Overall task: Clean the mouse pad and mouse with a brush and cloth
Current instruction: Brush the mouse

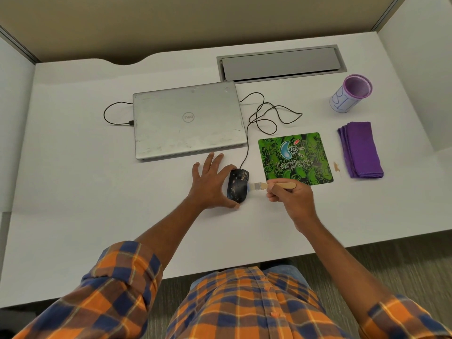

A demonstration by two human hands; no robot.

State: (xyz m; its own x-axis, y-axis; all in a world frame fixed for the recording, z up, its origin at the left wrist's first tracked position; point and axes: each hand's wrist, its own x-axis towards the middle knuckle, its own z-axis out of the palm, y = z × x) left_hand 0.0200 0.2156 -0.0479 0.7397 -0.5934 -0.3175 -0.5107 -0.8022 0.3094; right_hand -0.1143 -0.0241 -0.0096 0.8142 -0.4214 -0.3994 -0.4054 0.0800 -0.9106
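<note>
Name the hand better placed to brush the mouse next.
Right. The right hand grips the brush, bristles at the side of the mouse; the left hand, fingers spread, only braces the mouse.

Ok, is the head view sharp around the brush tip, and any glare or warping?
Head view: the bristle end of the wooden-handled brush is motion-blurred beside the black corded mouse; the green printed mouse pad reads sharp; light is soft, without glare; the white desk bows at its edges from the wide-angle lens.
</note>
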